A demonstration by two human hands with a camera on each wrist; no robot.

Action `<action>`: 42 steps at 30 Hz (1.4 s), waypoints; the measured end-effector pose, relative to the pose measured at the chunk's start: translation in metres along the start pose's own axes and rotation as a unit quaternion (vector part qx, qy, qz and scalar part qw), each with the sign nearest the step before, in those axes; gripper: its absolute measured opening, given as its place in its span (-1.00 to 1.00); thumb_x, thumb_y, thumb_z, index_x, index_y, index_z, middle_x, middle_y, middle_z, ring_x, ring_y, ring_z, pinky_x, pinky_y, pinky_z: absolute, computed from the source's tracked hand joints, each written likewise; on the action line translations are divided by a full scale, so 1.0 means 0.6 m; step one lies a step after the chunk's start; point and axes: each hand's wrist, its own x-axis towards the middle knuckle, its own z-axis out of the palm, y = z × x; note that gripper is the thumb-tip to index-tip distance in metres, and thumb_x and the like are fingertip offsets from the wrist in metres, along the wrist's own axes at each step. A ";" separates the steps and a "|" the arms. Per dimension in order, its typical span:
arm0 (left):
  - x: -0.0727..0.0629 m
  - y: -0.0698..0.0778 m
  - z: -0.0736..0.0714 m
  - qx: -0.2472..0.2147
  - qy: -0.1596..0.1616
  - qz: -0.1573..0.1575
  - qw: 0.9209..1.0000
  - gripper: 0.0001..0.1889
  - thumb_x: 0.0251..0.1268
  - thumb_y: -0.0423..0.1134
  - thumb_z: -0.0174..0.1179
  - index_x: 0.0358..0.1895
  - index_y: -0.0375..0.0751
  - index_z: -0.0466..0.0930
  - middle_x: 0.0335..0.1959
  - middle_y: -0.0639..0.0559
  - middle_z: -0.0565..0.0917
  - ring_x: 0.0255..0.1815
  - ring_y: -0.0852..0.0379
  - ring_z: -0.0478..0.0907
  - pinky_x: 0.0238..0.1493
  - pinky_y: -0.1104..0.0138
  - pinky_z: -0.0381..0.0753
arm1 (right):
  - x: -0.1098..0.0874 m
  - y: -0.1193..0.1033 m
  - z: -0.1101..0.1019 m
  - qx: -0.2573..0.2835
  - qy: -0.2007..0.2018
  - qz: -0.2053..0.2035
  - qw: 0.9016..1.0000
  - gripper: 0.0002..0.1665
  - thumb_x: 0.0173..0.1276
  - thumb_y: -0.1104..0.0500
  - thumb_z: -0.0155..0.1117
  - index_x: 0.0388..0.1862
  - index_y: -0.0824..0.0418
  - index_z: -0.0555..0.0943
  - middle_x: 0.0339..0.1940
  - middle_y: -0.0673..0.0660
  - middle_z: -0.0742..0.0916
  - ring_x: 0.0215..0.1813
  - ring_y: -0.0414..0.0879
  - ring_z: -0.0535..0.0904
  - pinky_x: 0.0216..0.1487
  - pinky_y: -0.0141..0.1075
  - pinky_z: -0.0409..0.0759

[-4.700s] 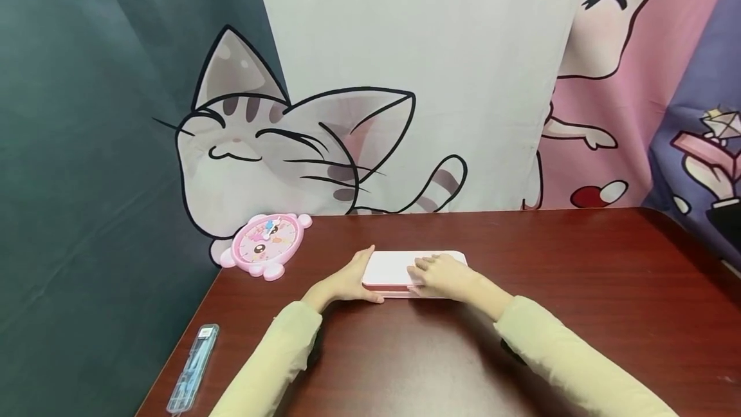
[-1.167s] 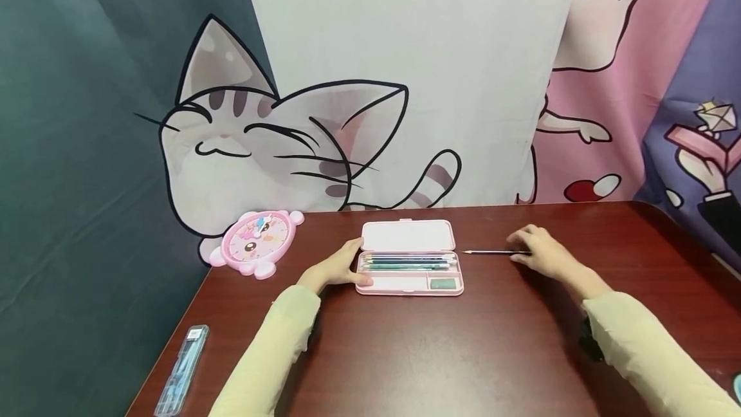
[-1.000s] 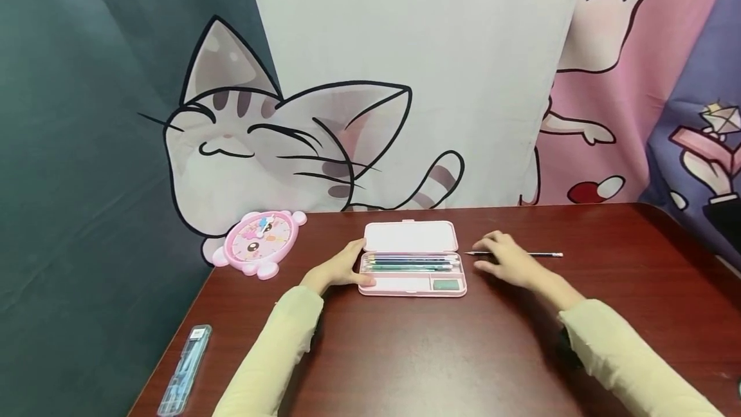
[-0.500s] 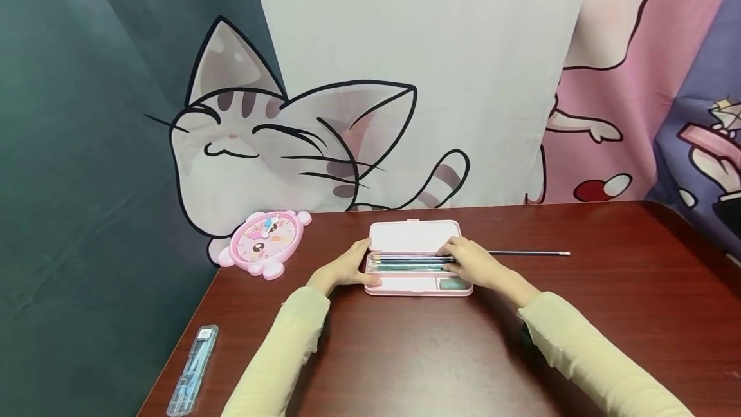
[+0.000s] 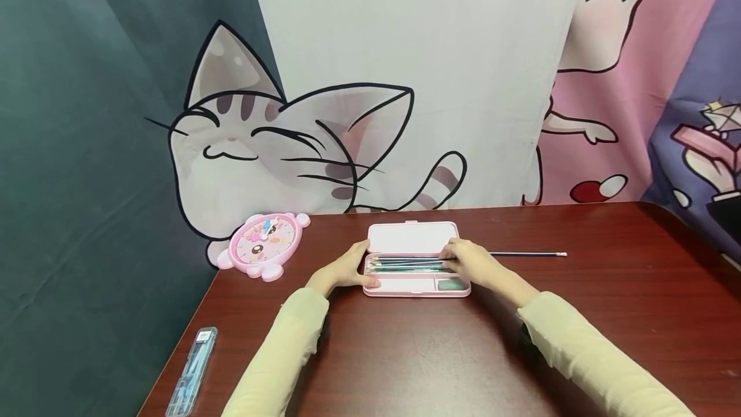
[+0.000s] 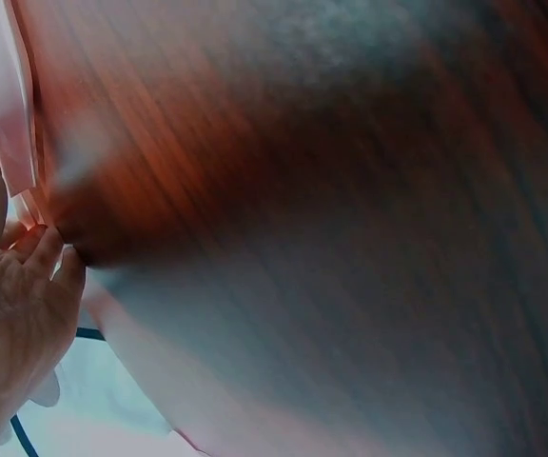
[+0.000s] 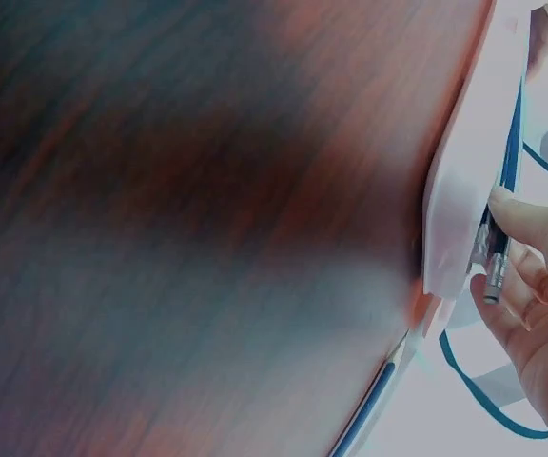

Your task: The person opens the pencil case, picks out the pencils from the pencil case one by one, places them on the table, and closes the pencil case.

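Observation:
An open pink pencil case (image 5: pixel 399 286) lies on the table, its white-lined lid (image 5: pixel 411 237) folded back. Several pencils (image 5: pixel 405 264) fill its rear compartment, and a green eraser (image 5: pixel 451 285) sits at the front right. My left hand (image 5: pixel 341 269) holds the case's left end, thumb on the front rim and fingers toward the back. At the right end of the pencil compartment, my right hand (image 5: pixel 476 265) pinches a pencil (image 7: pixel 495 271) near its metal-capped end, shown in the right wrist view. A loose dark pencil (image 5: pixel 529 254) lies to the right, its tip hidden behind that hand.
A pink animal-shaped clock (image 5: pixel 266 243) stands at the back left of the brown table (image 5: pixel 417 359). Near the left edge lies a clear blue case (image 5: pixel 193 372). A cartoon curtain (image 5: pixel 370 147) hangs right behind the table.
The case has been opened. My right hand has laid a pencil on the table at the right, then come back left to the case and taken another pencil's end. My left hand stays put.

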 end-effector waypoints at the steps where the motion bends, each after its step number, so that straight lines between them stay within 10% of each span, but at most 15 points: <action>1: 0.000 0.000 0.000 0.000 0.000 -0.003 1.000 0.01 -0.04 -0.16 0.38 0.37 -0.49 -0.10 0.38 -0.33 0.07 0.42 -0.14 0.02 0.41 0.08 0.05 | -0.001 0.003 -0.002 0.005 0.005 -0.003 1.000 -0.92 0.10 0.29 0.33 -0.38 0.24 0.66 -0.43 0.04 0.63 -0.33 -0.12 0.58 -0.27 -0.22 0.56; 11: 0.001 -0.002 0.002 -0.006 -0.003 -0.011 1.000 0.02 -0.04 -0.15 0.38 0.38 -0.46 -0.11 0.38 -0.31 0.07 0.42 -0.13 0.02 0.41 0.09 0.03 | -0.044 0.061 -0.042 0.066 0.117 -0.089 0.987 -0.86 -0.08 0.43 0.40 -0.50 0.26 0.67 -0.56 -0.01 0.61 -0.48 -0.32 0.44 -0.48 -0.46 0.41; 23: 0.000 0.000 -0.003 -0.006 -0.007 -0.018 1.000 0.03 -0.04 -0.15 0.38 0.39 -0.45 -0.12 0.39 -0.32 0.05 0.43 -0.13 0.00 0.42 0.08 0.02 | -0.147 0.156 -0.105 0.004 0.176 -0.053 0.983 -0.75 -0.25 0.48 0.44 -0.55 0.24 0.65 -0.60 -0.01 0.63 -0.52 -0.36 0.42 -0.46 -0.58 0.31; 42: 0.006 -0.005 0.000 0.005 -0.009 -0.007 1.000 0.03 -0.05 -0.15 0.38 0.38 -0.48 -0.13 0.37 -0.34 0.07 0.42 -0.15 0.01 0.41 0.06 0.03 | -0.177 0.205 -0.107 -0.078 0.118 -0.029 0.989 -0.80 -0.19 0.38 0.46 -0.53 0.20 0.65 -0.55 -0.04 0.61 -0.48 -0.23 0.49 -0.45 -0.43 0.44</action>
